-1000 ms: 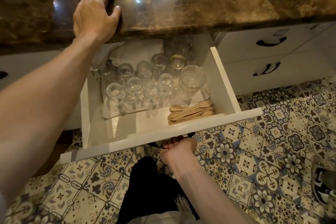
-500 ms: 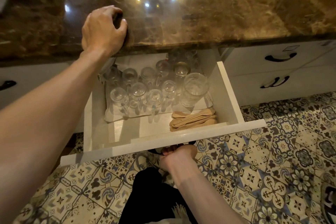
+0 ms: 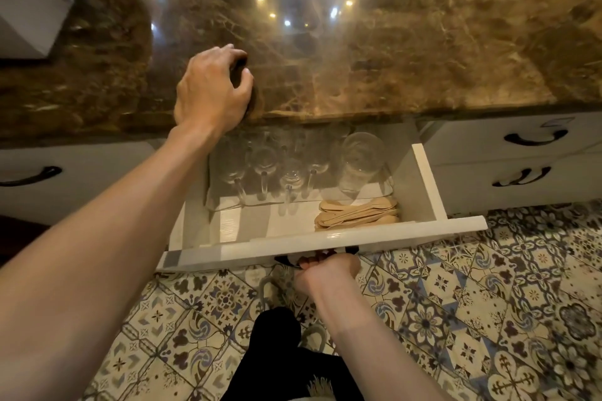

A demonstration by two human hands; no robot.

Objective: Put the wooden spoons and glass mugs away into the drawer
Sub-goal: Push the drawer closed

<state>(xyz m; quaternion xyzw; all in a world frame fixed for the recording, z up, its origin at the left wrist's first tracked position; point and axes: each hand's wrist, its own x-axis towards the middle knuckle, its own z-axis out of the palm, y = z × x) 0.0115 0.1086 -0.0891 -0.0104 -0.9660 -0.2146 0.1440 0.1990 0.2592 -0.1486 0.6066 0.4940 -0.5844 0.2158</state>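
Note:
The white drawer stands partly open under the brown marble counter. Inside it, several glass mugs sit in rows on a cloth, with a taller glass jar to their right. A stack of wooden spoons lies at the front right of the drawer. My right hand grips the dark drawer handle under the front panel. My left hand rests with curled fingers on the counter's edge, holding nothing.
Shut white drawers with dark handles flank the open one, at the right and the left. A white box stands on the counter's far left. Patterned floor tiles lie below, and my dark trouser leg.
The drawer has slid inward, so the back rows of mugs are now under the counter. My right hand moved with the handle. My left hand stays on the counter edge.

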